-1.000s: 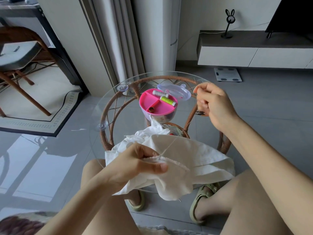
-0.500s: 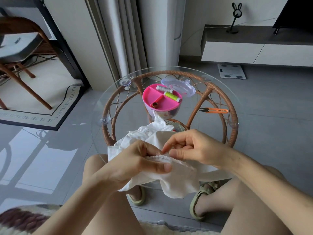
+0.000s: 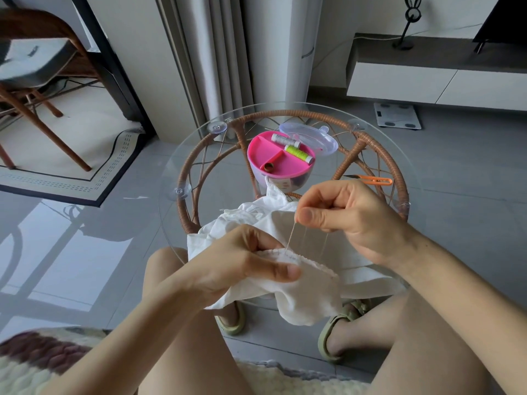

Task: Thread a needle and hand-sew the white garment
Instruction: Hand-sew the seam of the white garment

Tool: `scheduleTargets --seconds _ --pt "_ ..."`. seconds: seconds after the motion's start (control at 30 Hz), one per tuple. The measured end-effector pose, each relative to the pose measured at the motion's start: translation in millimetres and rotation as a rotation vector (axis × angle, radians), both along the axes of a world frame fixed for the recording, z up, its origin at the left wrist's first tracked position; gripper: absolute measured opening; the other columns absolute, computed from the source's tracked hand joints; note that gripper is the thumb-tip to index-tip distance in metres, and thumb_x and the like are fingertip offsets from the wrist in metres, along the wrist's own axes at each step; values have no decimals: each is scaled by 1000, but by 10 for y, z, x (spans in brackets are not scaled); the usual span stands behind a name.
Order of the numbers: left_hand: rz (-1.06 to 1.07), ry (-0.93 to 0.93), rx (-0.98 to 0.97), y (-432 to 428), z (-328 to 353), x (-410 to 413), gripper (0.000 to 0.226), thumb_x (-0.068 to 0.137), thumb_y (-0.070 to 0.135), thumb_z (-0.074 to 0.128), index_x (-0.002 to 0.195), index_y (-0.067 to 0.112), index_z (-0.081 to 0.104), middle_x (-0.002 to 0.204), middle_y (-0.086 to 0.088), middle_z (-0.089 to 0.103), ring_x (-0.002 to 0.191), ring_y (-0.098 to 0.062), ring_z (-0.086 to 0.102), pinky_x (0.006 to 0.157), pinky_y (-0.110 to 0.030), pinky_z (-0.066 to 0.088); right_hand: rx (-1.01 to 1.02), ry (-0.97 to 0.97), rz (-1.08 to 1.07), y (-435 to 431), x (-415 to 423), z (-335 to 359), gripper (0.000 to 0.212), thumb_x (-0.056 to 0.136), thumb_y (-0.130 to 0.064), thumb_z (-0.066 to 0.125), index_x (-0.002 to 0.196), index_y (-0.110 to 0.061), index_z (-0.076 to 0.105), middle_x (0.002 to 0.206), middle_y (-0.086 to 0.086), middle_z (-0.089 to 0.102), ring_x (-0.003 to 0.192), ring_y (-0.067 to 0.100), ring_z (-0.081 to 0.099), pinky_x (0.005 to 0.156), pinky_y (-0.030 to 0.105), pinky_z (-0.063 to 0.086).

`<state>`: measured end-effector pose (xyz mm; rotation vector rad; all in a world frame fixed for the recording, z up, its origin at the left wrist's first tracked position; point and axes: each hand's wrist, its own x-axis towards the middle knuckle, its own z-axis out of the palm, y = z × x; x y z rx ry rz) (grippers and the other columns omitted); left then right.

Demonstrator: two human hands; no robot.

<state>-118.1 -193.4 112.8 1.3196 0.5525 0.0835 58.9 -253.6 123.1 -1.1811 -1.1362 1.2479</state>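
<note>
Glass-topped rattan table (image 3: pixel 199 155) before you: your left hand (image 3: pixel 242 266) pinches the white garment's (image 3: pixel 308 292) hem at its near edge, while your right hand (image 3: pixel 345 215), down at the seam a moment ago, now rises, clenched on the thread (image 3: pixel 289 238) and drawing another stitch through.

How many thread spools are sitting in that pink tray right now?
2. A grey spool lies at the back of the pink tray, a lime-green spool just right of it. More may sit hidden in the box underneath.
</note>
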Motion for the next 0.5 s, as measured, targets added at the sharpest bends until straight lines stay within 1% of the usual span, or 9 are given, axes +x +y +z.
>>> scheduleTargets --seconds 0.07,0.13,0.2,0.27,0.33,0.4,0.43,0.47,0.5 --pt "0 14 13 -1 -5 -3 17 67 7 72 52 9 64 51 1 57 48 -7 54 54 -15 43 14 -4 -22 33 -31 6 5 66 -9 64 70 -6 64 52 -10 60 48 -2 49 49 6 36" --pt "-4 19 24 -7 -1 0 19 67 7 73 51 9 63 50 2 56 48 -7 52 55 -15 42 22 0 -46 64 -51 2 3 72 -1 64 71 -4 62 50 -10 58 46 -2 50 48 6 37" --pt "-15 21 32 -13 18 12 26 68 3 74 47 13 62 47 5 54 46 -5 50 53 -13 41 9 -21 -84 91 -67 -49 14 79 8 61 71 -4 62 49 -11 58 46 -3 51 48 6 38" --pt "-21 33 55 -22 22 20 42 71 -4 74 40 19 59 42 11 49 41 0 46 50 -10 37 -21 -42 -99 104 -100 -105 17 81 8 61 71 -5 63 50 -12 59 46 -3 52 48 6 38" --pt "-27 41 56 -34 22 26 41 70 -4 74 40 19 59 41 11 48 39 0 45 48 -9 36 -53 -59 -108 107 -127 -179 15 82 7 62 72 -5 63 50 -12 58 45 -4 51 48 6 38" --pt "-38 37 42 -43 13 25 35 70 -2 73 43 19 63 43 10 53 41 -1 49 49 -9 39 -79 -87 -115 96 -153 -228 11 82 1 65 74 -6 64 50 -12 57 45 -4 50 48 6 38" --pt "-43 31 35 -47 11 20 33 70 -1 72 45 19 64 44 9 55 43 -1 51 50 -10 40 -84 -110 -112 85 -155 -246 6 81 -5 67 77 -8 65 51 -11 55 45 -2 47 48 7 37" --pt "-44 21 23 -47 15 16 30 69 1 70 46 19 65 46 9 56 44 -2 53 51 -10 41 -87 -140 -107 74 -151 -260 6 80 -15 70 82 -10 66 51 -6 51 45 0 43 48 8 34" --pt "-38 6 -2 -48 15 9 27 69 1 68 48 18 66 48 8 58 46 -3 55 52 -11 43 -92 -171 -94 53 -134 -268 18 79 -25 71 90 -13 65 53 -1 45 47 1 38 49 10 32"
